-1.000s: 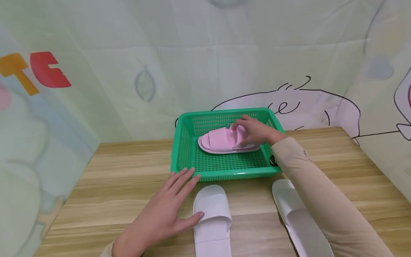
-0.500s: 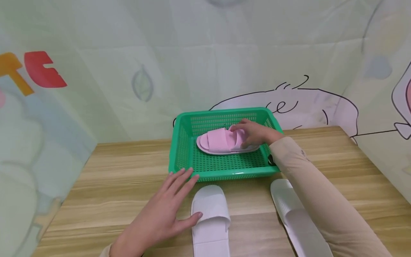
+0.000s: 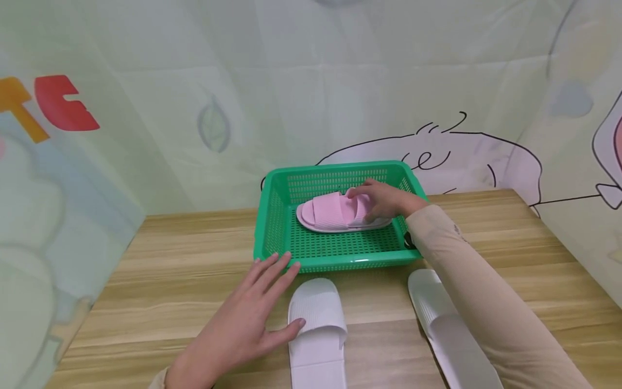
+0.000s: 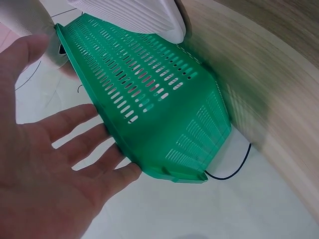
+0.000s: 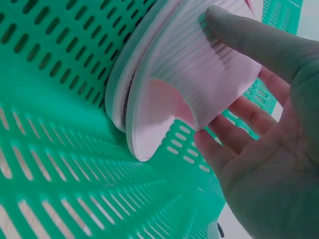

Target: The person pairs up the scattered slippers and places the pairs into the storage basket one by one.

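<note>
Two pink slippers [image 3: 328, 209] lie stacked inside a green plastic basket [image 3: 340, 263]. My right hand [image 3: 381, 199] reaches over the basket's right side and grips the ribbed strap of the upper slipper [image 5: 204, 64]. The right wrist view has the thumb on one side of that strap and the fingers at its other edge. A second sole shows under it. My left hand [image 3: 243, 321] is spread, its fingertips touching the basket's front left rim. Below its thumb, a white slipper [image 3: 318, 308] stands on the table.
Another white slipper [image 3: 430, 297] lies partly hidden under the right sleeve [image 3: 478, 286]. The wooden table [image 3: 184, 259] ends at a printed cloth backdrop [image 3: 272, 92] behind the basket.
</note>
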`<state>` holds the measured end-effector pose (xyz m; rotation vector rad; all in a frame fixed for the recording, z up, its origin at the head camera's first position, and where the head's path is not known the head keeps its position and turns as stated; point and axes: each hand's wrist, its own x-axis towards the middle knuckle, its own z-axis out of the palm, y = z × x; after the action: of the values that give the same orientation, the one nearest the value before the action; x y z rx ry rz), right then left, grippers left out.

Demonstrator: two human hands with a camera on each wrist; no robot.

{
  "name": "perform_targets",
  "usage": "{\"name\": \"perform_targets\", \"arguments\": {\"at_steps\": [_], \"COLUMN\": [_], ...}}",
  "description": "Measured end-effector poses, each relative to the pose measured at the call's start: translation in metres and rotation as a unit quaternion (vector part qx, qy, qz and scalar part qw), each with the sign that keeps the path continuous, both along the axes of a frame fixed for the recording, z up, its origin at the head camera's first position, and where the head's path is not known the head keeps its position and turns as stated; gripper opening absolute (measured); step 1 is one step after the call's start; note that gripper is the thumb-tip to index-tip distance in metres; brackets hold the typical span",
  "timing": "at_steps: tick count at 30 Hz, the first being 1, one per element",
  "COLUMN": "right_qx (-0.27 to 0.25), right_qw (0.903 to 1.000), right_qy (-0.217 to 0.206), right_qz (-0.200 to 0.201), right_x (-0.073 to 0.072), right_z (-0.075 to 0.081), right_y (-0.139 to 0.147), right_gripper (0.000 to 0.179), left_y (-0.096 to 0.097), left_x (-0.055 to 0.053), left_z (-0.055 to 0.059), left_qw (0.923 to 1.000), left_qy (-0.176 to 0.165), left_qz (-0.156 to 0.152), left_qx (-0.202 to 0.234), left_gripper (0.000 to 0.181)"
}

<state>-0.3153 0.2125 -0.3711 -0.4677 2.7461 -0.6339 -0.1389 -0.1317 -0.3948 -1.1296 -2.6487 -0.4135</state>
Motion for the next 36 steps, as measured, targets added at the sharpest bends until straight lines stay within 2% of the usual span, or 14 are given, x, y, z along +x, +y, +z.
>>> {"name": "perform_targets", "arguments": {"at_steps": [21,36], "right_qx": [0.001,-0.004], "right_qw": [0.9999,0.9999], "right_qy": [-0.009,-0.005], "right_qz": [-0.012,-0.008], "right_x": [-0.0003,-0.0005], "right_z": [-0.0007,-0.0005], "right_y": [0.0030,0.0024], "right_gripper": [0.073,0.072], "left_y": [0.0039,0.0037], "left_x": [-0.0001,0.0007], "left_z": [0.0034,0.0023], "left_qw": [0.9998,1.0000], "left_qy": [-0.020,0.002], "left_qz": [0.008,0.001], "left_qx": [-0.003,0.006], "left_gripper": [0.081,0.082]}}
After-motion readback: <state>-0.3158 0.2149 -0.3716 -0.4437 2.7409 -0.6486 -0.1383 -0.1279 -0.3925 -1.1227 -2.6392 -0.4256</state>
